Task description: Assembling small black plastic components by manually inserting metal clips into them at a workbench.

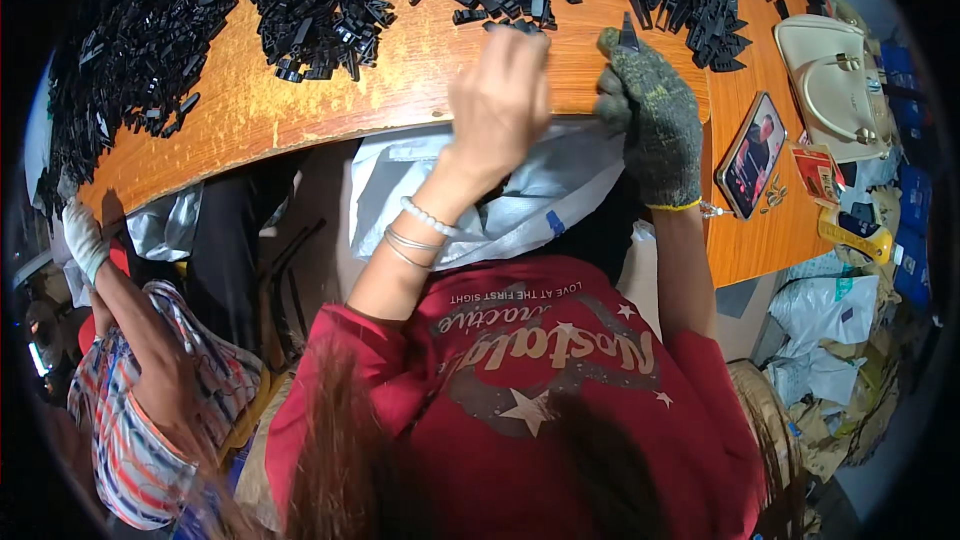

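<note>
My bare left hand [503,100], with bracelets at the wrist, is closed and slightly blurred over the near edge of the wooden table [590,70]. A small black piece [520,28] shows at its fingertips; whether it is gripped cannot be made out. My right hand [655,110] wears a grey knitted glove with a yellow cuff and is closed. From its thumb side a short, dark, pointed blade-like piece [628,32] sticks up, the rest hidden in the fist. Heaped black plastic parts [320,10] lie beyond both hands.
A white sack [400,165] hangs below the table edge across my lap. At right lie a phone [752,155], a red packet [818,175], a cream handbag [825,80] and a yellow roll [855,235]. A co-worker's gloved hand [84,238] is at the far left.
</note>
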`<action>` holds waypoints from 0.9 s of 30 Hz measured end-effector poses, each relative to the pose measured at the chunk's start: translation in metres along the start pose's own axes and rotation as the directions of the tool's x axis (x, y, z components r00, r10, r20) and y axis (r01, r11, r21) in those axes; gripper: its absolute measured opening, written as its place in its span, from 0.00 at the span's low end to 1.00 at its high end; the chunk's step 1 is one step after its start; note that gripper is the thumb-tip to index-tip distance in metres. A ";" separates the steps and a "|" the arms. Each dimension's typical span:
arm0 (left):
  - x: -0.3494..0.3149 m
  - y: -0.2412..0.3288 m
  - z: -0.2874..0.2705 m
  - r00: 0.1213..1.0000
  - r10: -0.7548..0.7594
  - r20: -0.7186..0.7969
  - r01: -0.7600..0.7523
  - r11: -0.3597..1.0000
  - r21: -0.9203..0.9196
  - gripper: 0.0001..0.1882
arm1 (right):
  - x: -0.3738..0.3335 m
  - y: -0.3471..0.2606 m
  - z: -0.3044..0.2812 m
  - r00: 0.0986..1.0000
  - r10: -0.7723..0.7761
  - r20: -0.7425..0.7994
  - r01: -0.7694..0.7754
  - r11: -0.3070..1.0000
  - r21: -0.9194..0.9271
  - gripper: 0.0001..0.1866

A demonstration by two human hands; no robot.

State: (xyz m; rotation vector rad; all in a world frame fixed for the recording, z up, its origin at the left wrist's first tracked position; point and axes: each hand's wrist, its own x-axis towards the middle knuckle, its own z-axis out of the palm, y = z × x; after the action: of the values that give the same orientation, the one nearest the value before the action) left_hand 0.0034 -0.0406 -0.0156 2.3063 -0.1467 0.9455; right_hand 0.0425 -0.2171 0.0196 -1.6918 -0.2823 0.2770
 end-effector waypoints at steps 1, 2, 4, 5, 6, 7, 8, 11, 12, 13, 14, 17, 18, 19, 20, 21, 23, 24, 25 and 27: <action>0.006 -0.004 -0.003 0.997 -0.078 -0.024 0.079 0.994 0.073 0.09 | 0.001 0.008 -0.008 0.967 -0.256 0.014 0.245 0.906 -0.346 0.21; 0.013 -0.008 -0.009 0.993 -0.112 -0.037 0.114 0.992 0.050 0.09 | 0.002 0.010 -0.011 0.872 -0.474 0.122 0.438 0.644 -0.628 0.22; 0.017 -0.013 -0.018 0.974 -0.206 0.096 0.199 0.977 0.078 0.10 | 0.003 0.005 -0.015 0.889 -0.437 0.134 0.414 0.645 -0.642 0.21; 0.018 -0.016 -0.020 0.961 -0.234 0.149 0.221 0.970 0.097 0.11 | 0.004 0.004 -0.016 0.843 -0.499 0.203 0.465 0.484 -0.741 0.22; 0.017 -0.017 -0.022 0.961 -0.236 0.146 0.223 0.970 0.099 0.11 | 0.005 0.004 -0.017 0.791 -0.544 0.281 0.498 0.304 -0.812 0.22; 0.015 -0.018 -0.024 0.959 -0.232 0.164 0.220 0.972 0.086 0.12 | 0.005 0.005 -0.018 0.789 -0.544 0.284 0.501 0.303 -0.810 0.22; 0.013 -0.018 -0.026 0.956 -0.226 0.185 0.217 0.974 0.069 0.13 | 0.003 0.006 -0.019 0.822 -0.519 0.236 0.488 0.425 -0.763 0.20; 0.012 -0.017 -0.032 0.945 -0.226 0.238 0.216 0.974 0.068 0.13 | 0.000 0.009 -0.025 0.868 -0.452 0.204 0.452 0.551 -0.702 0.18; 0.013 -0.017 -0.034 0.944 -0.224 0.241 0.214 0.975 0.064 0.13 | -0.001 0.007 -0.025 0.881 -0.420 0.217 0.440 0.561 -0.702 0.19; 0.015 -0.017 -0.035 0.945 -0.193 0.265 0.188 0.981 0.044 0.13 | -0.004 0.005 -0.023 0.883 -0.418 0.212 0.434 0.560 -0.706 0.19; 0.017 -0.018 -0.036 0.944 -0.158 0.290 0.158 0.987 0.022 0.13 | -0.006 -0.007 -0.013 0.988 -0.154 -0.012 0.136 0.907 -0.398 0.18; 0.020 -0.029 -0.043 0.928 -0.112 0.356 0.108 0.994 0.032 0.10 | -0.006 0.003 -0.019 0.974 -0.219 0.055 0.218 0.852 -0.476 0.17; 0.022 -0.028 -0.047 0.916 -0.122 0.381 0.116 0.992 0.039 0.10 | -0.007 -0.002 -0.015 0.987 -0.151 0.053 0.158 0.880 -0.447 0.17; 0.022 -0.030 -0.049 0.914 -0.118 0.389 0.105 0.993 0.054 0.09 | -0.008 -0.001 -0.011 0.976 -0.217 0.036 0.213 0.892 -0.398 0.17; 0.023 -0.029 -0.051 0.907 -0.121 0.404 0.111 0.993 0.049 0.07 | -0.007 0.001 -0.011 0.963 -0.260 0.071 0.262 0.835 -0.485 0.17; 0.023 -0.028 -0.051 0.908 -0.120 0.402 0.105 0.993 0.059 0.07 | -0.006 0.005 -0.015 0.948 -0.298 0.113 0.307 0.767 -0.564 0.17; 0.023 -0.026 -0.053 0.915 -0.119 0.386 0.083 0.991 0.108 0.06 | -0.003 0.013 -0.020 0.759 -0.595 0.264 0.544 0.356 -0.760 0.17; 0.021 -0.026 -0.053 0.914 -0.115 0.389 0.080 0.991 0.105 0.06 | -0.005 0.009 -0.017 0.793 -0.563 0.232 0.522 0.432 -0.735 0.17; 0.019 -0.027 -0.052 0.939 -0.130 0.319 0.099 0.989 0.113 0.06 | -0.005 0.007 -0.015 0.824 -0.528 0.204 0.498 0.506 -0.704 0.17; 0.014 -0.028 -0.050 0.969 -0.121 0.216 0.104 0.991 0.085 0.07 | -0.003 0.011 -0.019 0.788 -0.573 0.226 0.521 0.423 -0.741 0.17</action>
State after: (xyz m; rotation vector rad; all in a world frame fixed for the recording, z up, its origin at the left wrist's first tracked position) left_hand -0.0075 0.0129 0.0064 2.4551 -0.0734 0.6464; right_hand 0.0462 -0.2375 0.0109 -2.3360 -1.0194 -0.4917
